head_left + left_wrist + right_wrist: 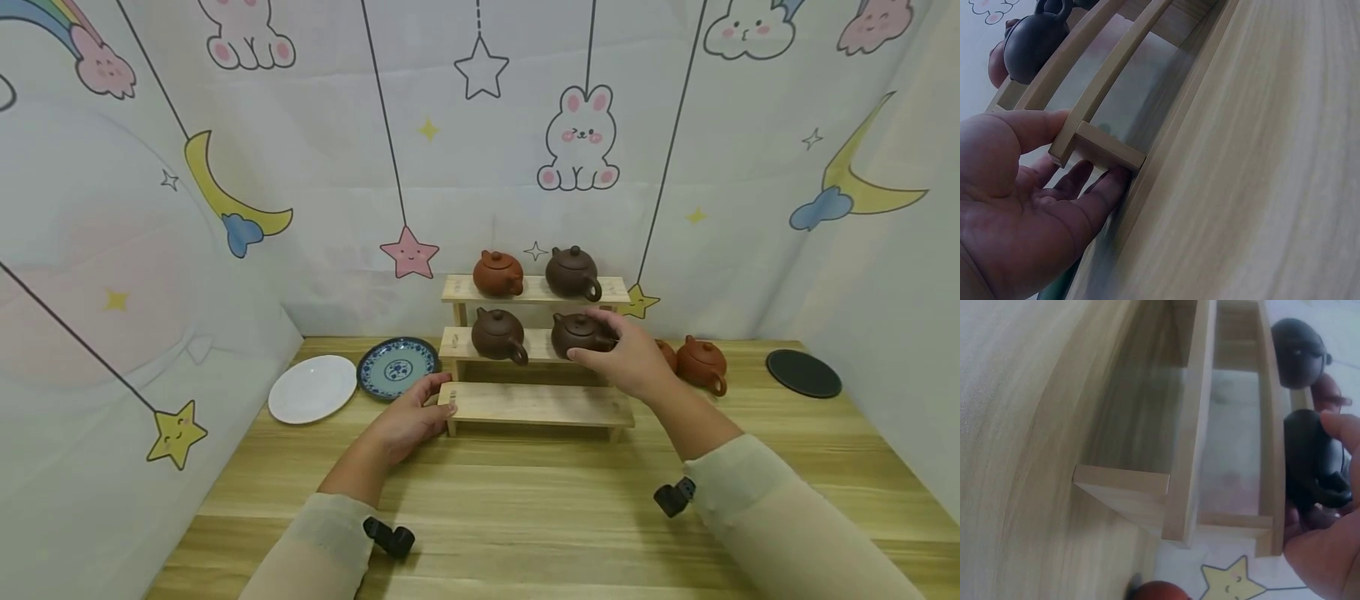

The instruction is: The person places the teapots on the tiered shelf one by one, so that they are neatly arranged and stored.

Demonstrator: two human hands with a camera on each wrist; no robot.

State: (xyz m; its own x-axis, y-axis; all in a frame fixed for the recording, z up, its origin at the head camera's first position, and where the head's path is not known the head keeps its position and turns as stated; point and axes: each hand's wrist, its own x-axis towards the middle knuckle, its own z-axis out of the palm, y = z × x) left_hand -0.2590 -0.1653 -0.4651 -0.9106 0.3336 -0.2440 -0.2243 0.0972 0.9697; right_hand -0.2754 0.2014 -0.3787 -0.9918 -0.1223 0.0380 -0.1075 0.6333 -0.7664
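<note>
A three-tier wooden stand [536, 403] carries dark brown and reddish teapots on its upper two tiers. My right hand [633, 360] holds a dark brown teapot [573, 335] at the right of the middle tier, thumb in front and fingers behind. In the right wrist view this teapot [1304, 450] sits right at the shelf, its handle beside my palm. To its left stands another dark brown teapot [497, 333]. With my left hand [408, 423] I grip the left end of the bottom tier; in the left wrist view the thumb lies on the board [1107, 78] and fingers touch its leg [1110, 150].
On the top tier are a reddish teapot [497, 275] and a dark one [572, 273]. A white plate [312, 390] and a blue-patterned plate [397, 368] lie left of the stand. Reddish teapots [702, 363] and a dark round plate [804, 373] are to the right. A printed cloth hangs behind.
</note>
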